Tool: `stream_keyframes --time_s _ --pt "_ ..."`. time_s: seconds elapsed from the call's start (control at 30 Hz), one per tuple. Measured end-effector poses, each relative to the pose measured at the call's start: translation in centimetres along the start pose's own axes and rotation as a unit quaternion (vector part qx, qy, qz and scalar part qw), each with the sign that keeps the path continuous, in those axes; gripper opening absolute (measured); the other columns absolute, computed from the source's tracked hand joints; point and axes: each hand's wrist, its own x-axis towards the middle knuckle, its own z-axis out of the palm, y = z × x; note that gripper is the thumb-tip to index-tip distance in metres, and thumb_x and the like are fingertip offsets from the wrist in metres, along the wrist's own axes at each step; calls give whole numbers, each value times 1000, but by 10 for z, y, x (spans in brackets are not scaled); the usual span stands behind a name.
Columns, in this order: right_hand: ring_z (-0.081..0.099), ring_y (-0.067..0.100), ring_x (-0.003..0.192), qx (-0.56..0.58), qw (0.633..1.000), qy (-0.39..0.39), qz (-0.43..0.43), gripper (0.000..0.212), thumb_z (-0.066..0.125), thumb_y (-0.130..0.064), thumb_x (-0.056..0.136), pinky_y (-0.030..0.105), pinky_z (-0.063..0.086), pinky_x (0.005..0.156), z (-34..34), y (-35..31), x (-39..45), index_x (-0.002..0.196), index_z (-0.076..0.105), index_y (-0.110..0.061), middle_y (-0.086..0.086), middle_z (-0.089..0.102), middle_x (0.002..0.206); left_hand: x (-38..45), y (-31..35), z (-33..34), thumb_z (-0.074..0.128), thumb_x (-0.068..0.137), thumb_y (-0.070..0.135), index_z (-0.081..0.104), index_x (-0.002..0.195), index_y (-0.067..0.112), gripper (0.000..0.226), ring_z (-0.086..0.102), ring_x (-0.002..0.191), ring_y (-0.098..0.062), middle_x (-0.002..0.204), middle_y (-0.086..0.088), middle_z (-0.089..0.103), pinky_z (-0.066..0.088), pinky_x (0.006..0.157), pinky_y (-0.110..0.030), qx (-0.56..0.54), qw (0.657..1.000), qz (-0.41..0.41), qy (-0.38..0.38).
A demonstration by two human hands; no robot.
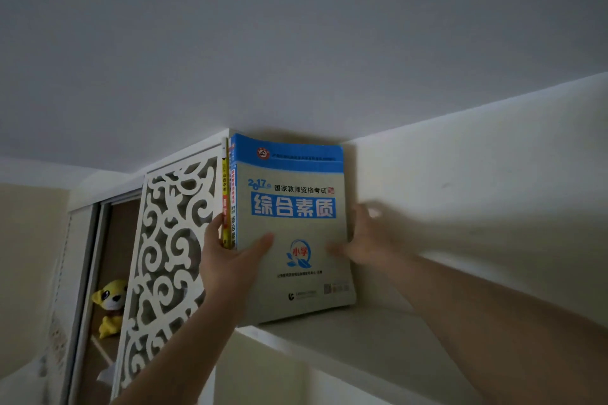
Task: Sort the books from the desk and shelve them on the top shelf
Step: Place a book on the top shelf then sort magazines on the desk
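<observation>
Your left hand [227, 260] grips the bottom-left corner of the upright books: thumb lies across the front cover of the grey book [294, 230], fingers wrap round behind the spines. Your right hand [368, 237] is at the grey book's right edge, thumb on the cover, fingers reaching behind the fore-edge; motion blur here, so exact finger curl can't be told.

Grey book w/ blue top band stands on the top shelf [345, 332], bottom edge on the shelf board, cover facing you, top edge close to the ceiling [296, 43]. A yellow-spine book [225, 204] stands just beside it on the left, spines touching.

Left of the books: white cut-out scroll panel [164, 256]. Further left, lower compartment: yellow plush toy [110, 306].
</observation>
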Motion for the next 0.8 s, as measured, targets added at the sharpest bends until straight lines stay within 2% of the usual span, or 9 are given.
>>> stream_keyframes --time_s 0.07,0.1,0.2,0.27,0.37,0.47,0.57,0.7,0.8 --pt "50 31 119 -115 993 -7 0 91 83 -31 71 40 48 93 7 -4 -13 139 23 -19 13 45 131 -1 0 2 83 68 30 45 122 43 68 67 83 -16 96 10 65 58 70 -39 24 1000 8 5" --pt "51 32 118 -137 990 -38 -2 91 83 -31 70 40 48 92 13 -5 -18 138 24 -18 13 46 129 -1 0 4 82 69 28 45 123 42 67 66 81 -13 93 13 63 56 68 -36 32 999 15 10" --pt "55 28 118 -70 991 -117 -4 96 85 -36 67 36 50 94 32 -10 -36 139 26 -17 9 53 131 -1 3 4 82 70 27 44 129 36 71 59 77 -3 87 20 58 52 69 -30 58 998 21 24" --pt "52 25 123 -18 990 -140 -3 98 84 -36 70 30 48 94 40 -15 -47 144 22 -20 5 50 138 3 2 1 83 68 30 41 132 36 77 62 79 -7 89 16 60 54 71 -33 65 997 16 24" --pt "45 21 131 9 988 -155 -4 109 81 -34 74 25 38 102 45 -18 -52 151 6 -16 3 44 146 8 5 0 83 67 36 37 134 38 81 65 87 -17 96 9 62 57 77 -42 87 996 -7 4" --pt "46 20 130 37 986 -165 -6 120 83 -37 71 26 38 105 47 -23 -55 153 -3 -16 0 46 144 5 4 -13 77 76 36 30 138 40 77 65 88 -15 97 13 61 58 75 -42 76 995 -16 -57" --pt "51 20 123 55 985 -163 -1 124 84 -40 68 26 42 97 50 -23 -57 153 -3 -20 -1 51 139 -5 -9 -24 68 86 34 32 126 42 54 64 96 -16 107 12 60 58 80 -45 72 988 -15 -133" --pt "53 18 121 89 983 -162 15 129 86 -34 66 27 43 99 59 -20 -53 152 -9 -22 -3 53 137 -10 -20 -18 62 90 34 38 119 32 38 63 101 -20 114 2 61 57 81 -43 54 995 2 -90" --pt "50 17 125 122 975 -183 12 139 91 -29 59 35 39 109 69 -20 -46 152 -13 -25 -3 49 140 -12 -20 -7 65 89 30 39 119 25 40 62 100 -18 115 1 60 56 70 -29 47 997 15 -62"
